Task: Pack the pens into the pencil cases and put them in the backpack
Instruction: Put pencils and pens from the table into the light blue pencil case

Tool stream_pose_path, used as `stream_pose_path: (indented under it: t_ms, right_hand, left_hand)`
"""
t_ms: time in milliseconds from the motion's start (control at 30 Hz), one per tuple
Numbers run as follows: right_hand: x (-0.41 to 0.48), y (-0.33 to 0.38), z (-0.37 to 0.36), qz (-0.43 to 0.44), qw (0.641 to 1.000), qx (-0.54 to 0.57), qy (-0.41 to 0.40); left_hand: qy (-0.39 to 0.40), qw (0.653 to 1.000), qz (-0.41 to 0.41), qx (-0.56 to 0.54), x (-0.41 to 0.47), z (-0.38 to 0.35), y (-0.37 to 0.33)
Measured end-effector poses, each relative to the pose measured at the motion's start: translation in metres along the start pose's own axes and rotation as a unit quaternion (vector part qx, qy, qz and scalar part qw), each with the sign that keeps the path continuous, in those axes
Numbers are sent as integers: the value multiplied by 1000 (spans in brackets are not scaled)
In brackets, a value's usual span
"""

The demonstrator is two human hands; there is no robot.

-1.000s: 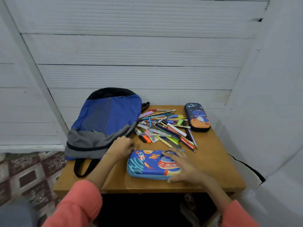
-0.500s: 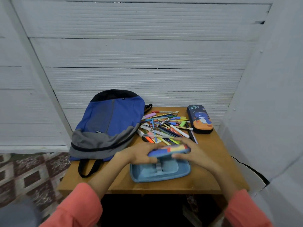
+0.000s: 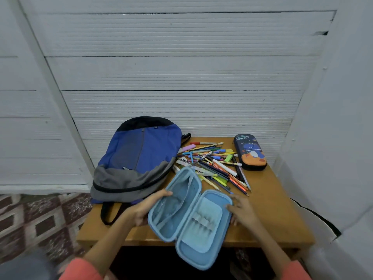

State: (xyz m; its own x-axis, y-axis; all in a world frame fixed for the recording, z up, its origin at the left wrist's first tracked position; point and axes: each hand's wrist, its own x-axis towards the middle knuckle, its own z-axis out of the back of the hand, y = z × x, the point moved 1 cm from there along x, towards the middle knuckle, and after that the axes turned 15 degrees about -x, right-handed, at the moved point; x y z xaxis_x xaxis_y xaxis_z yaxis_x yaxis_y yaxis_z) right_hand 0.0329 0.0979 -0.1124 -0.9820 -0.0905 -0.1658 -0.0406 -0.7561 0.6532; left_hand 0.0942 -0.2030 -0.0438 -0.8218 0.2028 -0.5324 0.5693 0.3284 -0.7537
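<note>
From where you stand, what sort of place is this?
Probably a home study corner, though I can't be sure: a small wooden table pushed against a white ribbed wall, patterned floor tiles beside it, and a backpack, loose pens and an open case on top.

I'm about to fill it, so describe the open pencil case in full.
The pencil case lies spread open, pale blue inside and empty. Its left half has a mesh pocket, its right a flap with elastic loops. The left hand grips the left rim; the right hand touches the right rim. Its near end overhangs the table.
</note>
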Motion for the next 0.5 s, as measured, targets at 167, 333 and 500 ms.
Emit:
stream_pose_path:
  t_ms: [167, 333, 500]
  right_hand:
    - [14, 7, 9, 64, 993, -97, -20]
    - [23, 22, 24, 103, 977, -178, -55]
    - [36, 20, 27, 98, 970, -215, -54]
  left_hand:
    - [-43, 998, 38, -9, -8, 8, 32]
    - [-76, 984, -62, 146, 4, 8, 34]
    - [-217, 880, -252, 338, 22, 5, 35]
